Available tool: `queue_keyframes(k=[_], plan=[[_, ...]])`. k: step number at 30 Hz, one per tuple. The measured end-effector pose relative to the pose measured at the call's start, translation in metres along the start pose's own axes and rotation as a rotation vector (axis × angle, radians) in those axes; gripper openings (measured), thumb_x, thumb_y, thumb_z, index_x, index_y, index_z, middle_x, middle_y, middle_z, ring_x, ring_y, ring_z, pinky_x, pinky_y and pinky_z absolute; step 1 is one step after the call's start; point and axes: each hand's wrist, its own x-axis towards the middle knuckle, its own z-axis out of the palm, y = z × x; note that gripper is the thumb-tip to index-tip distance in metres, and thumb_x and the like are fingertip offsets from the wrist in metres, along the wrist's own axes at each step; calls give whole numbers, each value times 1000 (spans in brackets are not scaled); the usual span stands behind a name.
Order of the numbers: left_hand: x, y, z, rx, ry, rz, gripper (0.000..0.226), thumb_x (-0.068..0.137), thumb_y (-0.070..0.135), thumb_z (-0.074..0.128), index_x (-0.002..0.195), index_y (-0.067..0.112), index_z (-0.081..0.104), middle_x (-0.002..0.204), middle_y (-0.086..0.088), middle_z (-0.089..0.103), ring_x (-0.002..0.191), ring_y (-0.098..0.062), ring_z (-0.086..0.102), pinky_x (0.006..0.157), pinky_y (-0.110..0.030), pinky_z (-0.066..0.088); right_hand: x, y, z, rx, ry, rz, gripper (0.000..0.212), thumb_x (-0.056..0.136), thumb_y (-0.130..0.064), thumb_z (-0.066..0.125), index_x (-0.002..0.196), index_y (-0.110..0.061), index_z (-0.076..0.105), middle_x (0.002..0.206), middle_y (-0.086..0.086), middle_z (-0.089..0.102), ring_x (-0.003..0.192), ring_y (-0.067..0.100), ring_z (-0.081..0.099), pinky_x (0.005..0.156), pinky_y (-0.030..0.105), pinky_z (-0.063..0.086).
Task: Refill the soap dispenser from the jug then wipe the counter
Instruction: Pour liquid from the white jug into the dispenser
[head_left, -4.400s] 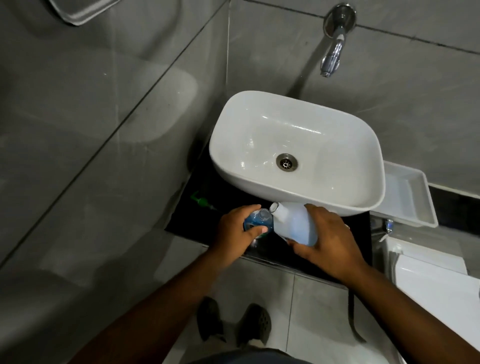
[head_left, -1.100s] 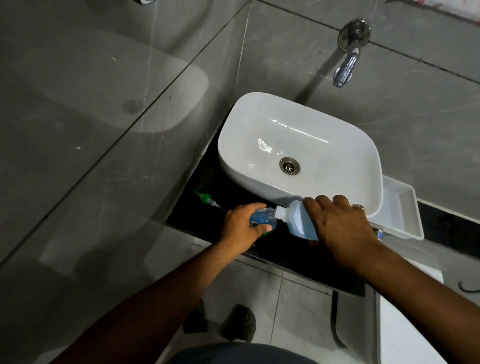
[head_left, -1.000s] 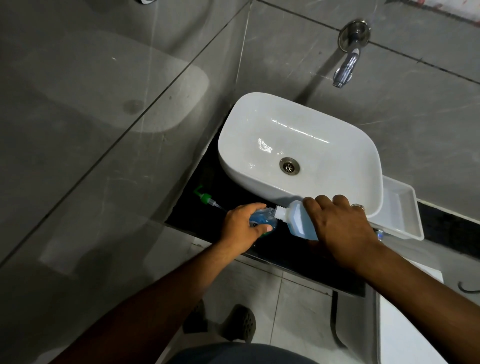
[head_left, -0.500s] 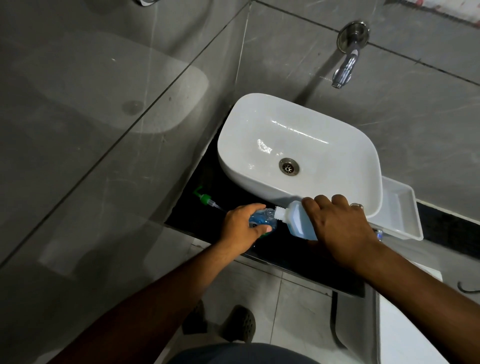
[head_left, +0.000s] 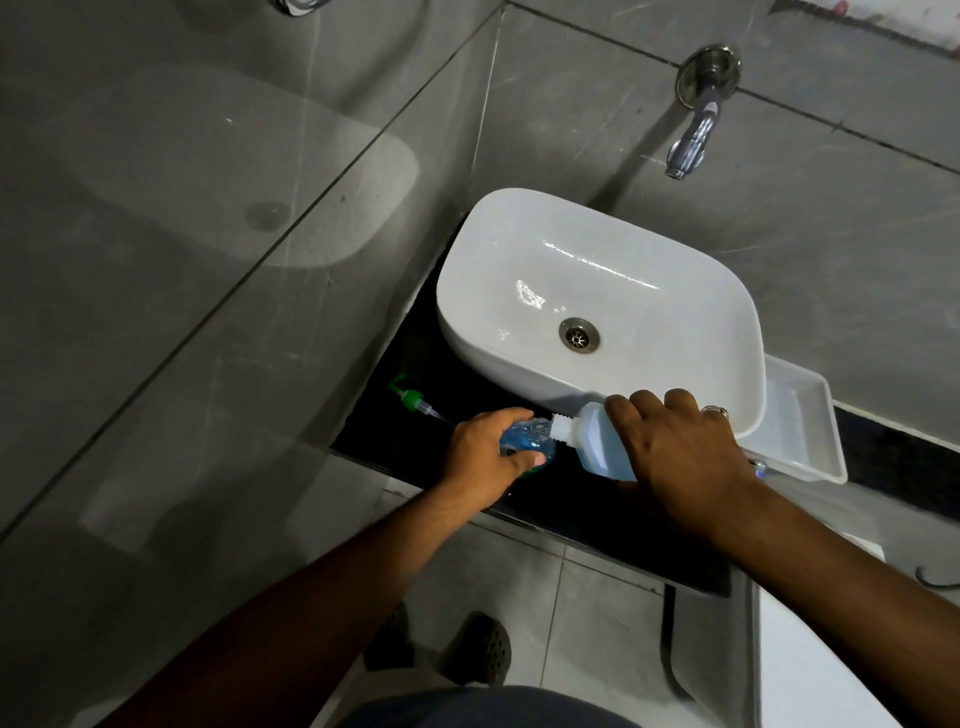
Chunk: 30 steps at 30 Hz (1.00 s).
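From my head camera, looking down: my left hand (head_left: 491, 452) is wrapped around the clear soap dispenser bottle (head_left: 524, 441), which stands on the black counter (head_left: 571, 509) in front of the white basin (head_left: 597, 312). Blue soap shows through its shoulder. My right hand (head_left: 675, 457) grips the translucent jug (head_left: 592, 441), tipped on its side with its white threaded neck touching the bottle's mouth; pale blue liquid fills the jug's lower part. I cannot tell whether soap is flowing at the neck, as the join is small and dim. The green pump head (head_left: 410, 397) lies on the counter to the left, apart from the bottle. A white tray (head_left: 800, 431) sits just right of the basin, and the chrome tap (head_left: 693, 135) juts from the grey wall above.
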Motion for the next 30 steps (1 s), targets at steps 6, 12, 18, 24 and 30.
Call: queue_keyframes(k=[6, 12, 18, 24, 30], plan=[[1, -1, 1, -5, 9, 13, 54, 73, 18, 80, 123, 18, 61, 121, -4, 64, 105, -17, 61, 92, -29, 52, 1, 0, 0, 0, 5, 5, 78, 74, -54, 64, 134, -21, 27, 122, 4, 51, 103, 28, 49, 78, 39, 43], [1, -2, 2, -14, 15, 17, 53, 72, 18, 80, 122, 18, 61, 119, -4, 65, 103, -17, 62, 92, -32, 53, 1, 1, 1, -17, 2, 7, 78, 73, -54, 65, 133, -20, 30, 119, 5, 53, 101, 29, 50, 75, 39, 42], [2, -3, 2, -12, 16, 22, 53, 72, 18, 81, 122, 19, 61, 119, -4, 65, 102, -17, 63, 92, -32, 53, 1, 0, 0, -13, -1, 4, 79, 73, -53, 66, 134, -19, 29, 121, 5, 52, 103, 29, 50, 77, 40, 43], [2, -4, 2, -9, 1, 10, 55, 73, 20, 80, 124, 20, 59, 122, -3, 64, 105, -16, 61, 92, -32, 53, 1, -1, -2, -11, 0, 0, 79, 74, -54, 65, 135, -20, 27, 124, 4, 51, 105, 28, 50, 81, 40, 44], [2, -3, 2, -13, 3, 7, 54, 73, 19, 80, 124, 20, 60, 122, -4, 64, 107, -17, 61, 94, -32, 52, 1, 0, -3, -17, 4, 2, 78, 75, -55, 64, 134, -20, 27, 124, 4, 51, 106, 28, 49, 81, 40, 44]])
